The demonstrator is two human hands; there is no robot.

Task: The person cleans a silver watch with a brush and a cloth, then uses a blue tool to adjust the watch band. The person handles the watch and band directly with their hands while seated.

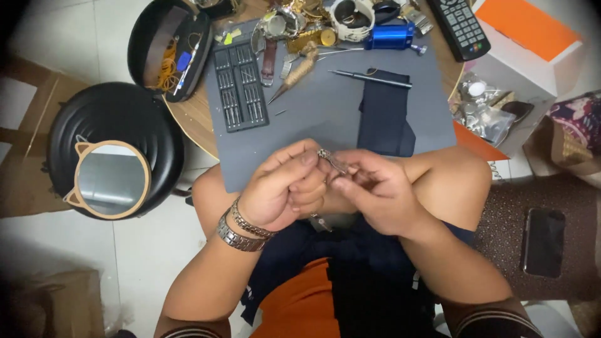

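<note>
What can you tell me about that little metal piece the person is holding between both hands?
The metal watch-band piece is small, silvery and linked, apparently steel. It runs slantwise between the left hand and right hand, pinched by fingertips of both, above the person's knees at the near edge of the grey mat. Finer details are too small to tell.

Round wooden table [194, 116], grey mat [313, 106], remote [458, 25]

Left hand [285, 188] and right hand [375, 191] — fingertips pinched together (over lap).
</note>
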